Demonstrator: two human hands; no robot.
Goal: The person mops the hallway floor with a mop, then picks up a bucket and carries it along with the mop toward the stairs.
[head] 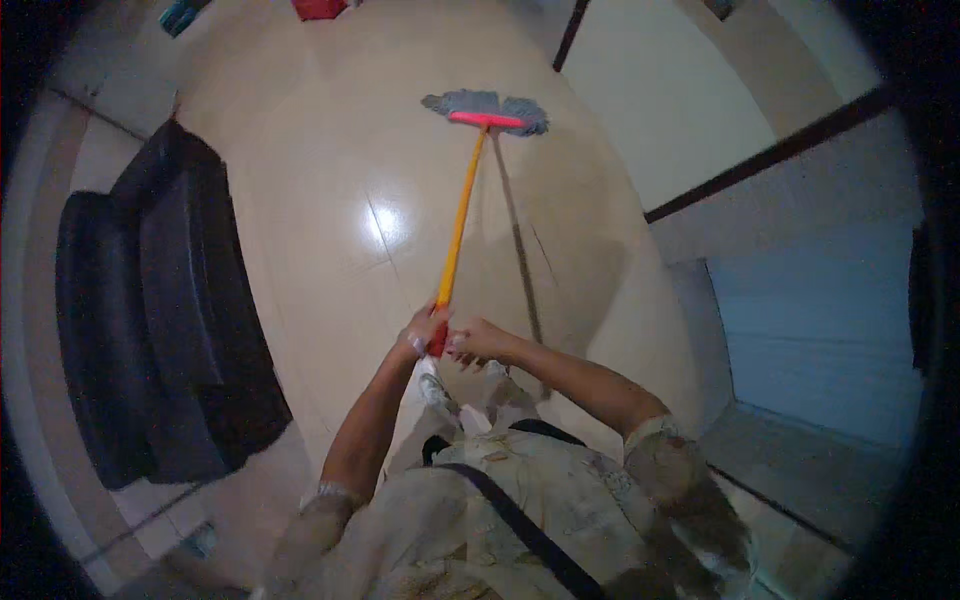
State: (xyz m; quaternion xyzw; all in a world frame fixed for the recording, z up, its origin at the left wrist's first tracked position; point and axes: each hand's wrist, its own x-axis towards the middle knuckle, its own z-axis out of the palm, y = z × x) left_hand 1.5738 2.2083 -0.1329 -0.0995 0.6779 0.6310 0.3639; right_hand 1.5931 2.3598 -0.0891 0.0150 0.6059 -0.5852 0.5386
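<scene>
A mop with a long yellow handle and a red end grip slants away from me over the floor. Its grey fringed head lies flat on the tiles, under a pink-red crossbar. My left hand is wrapped around the handle by the red grip. Close to the right side of that grip is my right hand, bent at the wrist and somewhat blurred. Its fingers hang apart, and I see nothing held in them.
A dark sofa runs along the left. Glossy beige floor tiles reflect a light. On the right are a pale wall with a dark baseboard and a bluish panel. A red object stands at the far edge.
</scene>
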